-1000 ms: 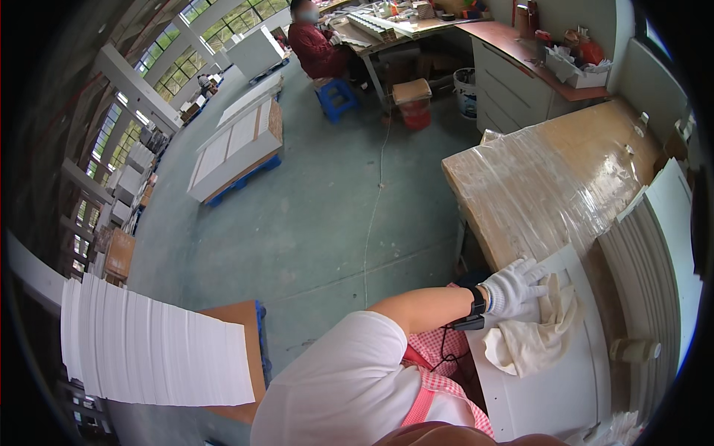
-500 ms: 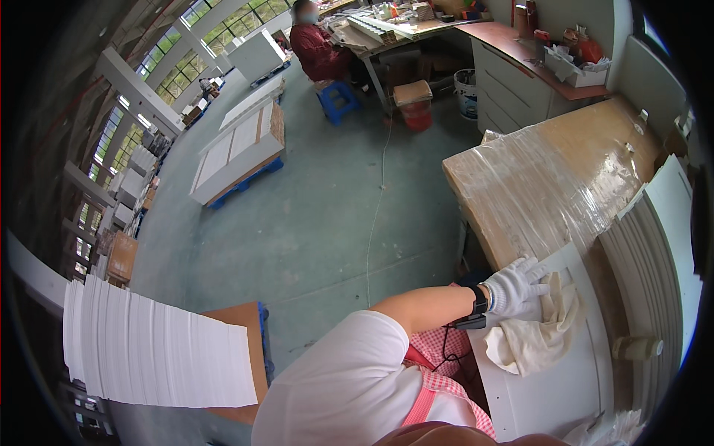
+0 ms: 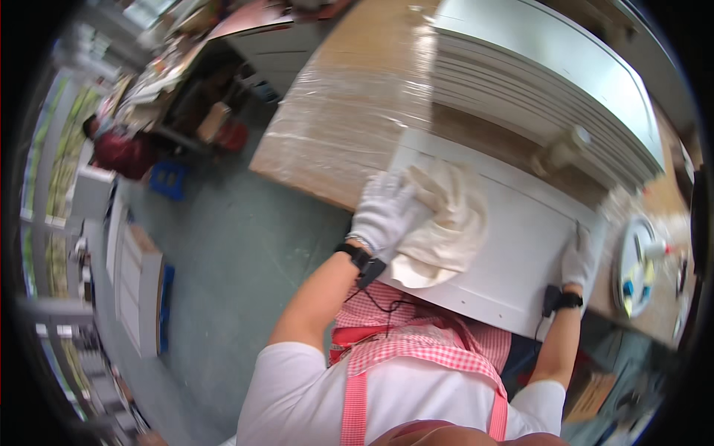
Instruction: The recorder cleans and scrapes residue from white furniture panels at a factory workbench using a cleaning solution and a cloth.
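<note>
A white panel with a raised border lies flat in front of me. A crumpled cream cloth rests on its left part. My left hand, in a white knitted glove, is at the panel's left end with its fingers stretched out against the cloth's edge. My right hand, also gloved, is at the panel's right end; motion smears its fingers, so their grip is unclear. Beyond the panel's far edge is a pale, see-through bottle, blurred.
Behind the panel stand several stacked white panels. A film-wrapped brown board extends to the far left. A round white tray with small items sits at right. Far left, a person in dark red sits near a blue stool.
My view has swung right and down towards the panel. My right hand and the tray have come into view. My left hand stays by the cloth.
</note>
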`<act>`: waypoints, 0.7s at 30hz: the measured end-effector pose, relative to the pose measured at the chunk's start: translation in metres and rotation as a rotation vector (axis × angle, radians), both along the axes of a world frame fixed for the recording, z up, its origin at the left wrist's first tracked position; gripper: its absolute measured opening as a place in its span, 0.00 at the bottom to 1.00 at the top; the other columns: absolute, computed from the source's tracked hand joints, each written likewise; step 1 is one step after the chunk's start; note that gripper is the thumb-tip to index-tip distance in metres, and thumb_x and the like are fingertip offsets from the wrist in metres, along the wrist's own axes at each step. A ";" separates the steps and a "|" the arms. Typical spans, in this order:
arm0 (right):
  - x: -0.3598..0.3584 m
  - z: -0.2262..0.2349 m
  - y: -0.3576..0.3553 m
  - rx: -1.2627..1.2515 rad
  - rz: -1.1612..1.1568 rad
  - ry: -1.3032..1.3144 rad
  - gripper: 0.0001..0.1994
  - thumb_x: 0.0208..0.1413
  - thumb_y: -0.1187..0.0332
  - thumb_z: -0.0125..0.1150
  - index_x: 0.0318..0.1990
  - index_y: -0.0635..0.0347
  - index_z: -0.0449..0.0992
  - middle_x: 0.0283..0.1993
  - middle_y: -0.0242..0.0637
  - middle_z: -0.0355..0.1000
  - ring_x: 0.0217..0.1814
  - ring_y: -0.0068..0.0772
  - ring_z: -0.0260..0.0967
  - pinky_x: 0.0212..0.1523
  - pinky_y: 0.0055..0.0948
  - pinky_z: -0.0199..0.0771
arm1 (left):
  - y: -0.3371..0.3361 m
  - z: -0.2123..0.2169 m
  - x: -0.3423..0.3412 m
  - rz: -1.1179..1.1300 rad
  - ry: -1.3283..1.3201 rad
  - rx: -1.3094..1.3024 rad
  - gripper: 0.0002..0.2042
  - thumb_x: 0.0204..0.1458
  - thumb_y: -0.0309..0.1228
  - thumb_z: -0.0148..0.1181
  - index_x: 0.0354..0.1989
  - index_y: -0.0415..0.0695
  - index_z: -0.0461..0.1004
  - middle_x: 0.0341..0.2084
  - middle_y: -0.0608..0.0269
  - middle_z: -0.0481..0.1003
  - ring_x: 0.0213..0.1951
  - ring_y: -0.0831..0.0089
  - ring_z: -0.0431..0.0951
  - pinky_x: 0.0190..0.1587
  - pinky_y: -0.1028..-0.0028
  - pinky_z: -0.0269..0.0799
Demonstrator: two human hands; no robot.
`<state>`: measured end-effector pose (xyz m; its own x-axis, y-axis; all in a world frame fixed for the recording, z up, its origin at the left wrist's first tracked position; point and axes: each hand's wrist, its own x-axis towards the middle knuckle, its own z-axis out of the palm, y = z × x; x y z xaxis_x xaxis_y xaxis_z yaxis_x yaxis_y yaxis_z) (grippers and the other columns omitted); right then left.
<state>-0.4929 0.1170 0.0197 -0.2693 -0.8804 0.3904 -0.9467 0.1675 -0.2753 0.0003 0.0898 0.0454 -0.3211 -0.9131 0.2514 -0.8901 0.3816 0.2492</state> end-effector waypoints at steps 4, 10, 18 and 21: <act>-0.029 0.018 0.002 -0.022 -0.364 -0.023 0.11 0.60 0.61 0.58 0.46 0.49 0.81 0.46 0.43 0.79 0.49 0.50 0.76 0.50 0.45 0.76 | 0.000 -0.001 0.011 0.032 -0.072 0.009 0.28 0.57 0.43 0.61 0.66 0.50 0.70 0.67 0.37 0.64 0.68 0.37 0.61 0.72 0.49 0.50; -0.009 0.011 0.005 0.003 -0.288 -0.085 0.12 0.63 0.61 0.54 0.50 0.50 0.77 0.46 0.44 0.77 0.49 0.52 0.75 0.49 0.47 0.75 | -0.013 -0.011 -0.013 -0.079 -0.068 0.048 0.28 0.57 0.44 0.61 0.67 0.50 0.69 0.70 0.40 0.59 0.69 0.37 0.58 0.72 0.48 0.51; -0.018 0.035 0.011 0.035 -0.365 -0.250 0.12 0.62 0.62 0.56 0.51 0.50 0.78 0.45 0.48 0.78 0.48 0.54 0.76 0.46 0.48 0.76 | -0.003 -0.009 -0.010 -0.028 -0.113 0.057 0.27 0.59 0.37 0.60 0.67 0.45 0.69 0.71 0.38 0.58 0.70 0.39 0.58 0.72 0.52 0.53; -0.032 0.024 0.001 0.006 -0.439 -0.139 0.12 0.62 0.63 0.57 0.51 0.50 0.79 0.46 0.48 0.78 0.48 0.53 0.76 0.46 0.47 0.76 | -0.007 -0.008 -0.010 -0.042 -0.108 0.045 0.27 0.59 0.38 0.59 0.67 0.45 0.69 0.71 0.39 0.57 0.70 0.39 0.58 0.72 0.52 0.52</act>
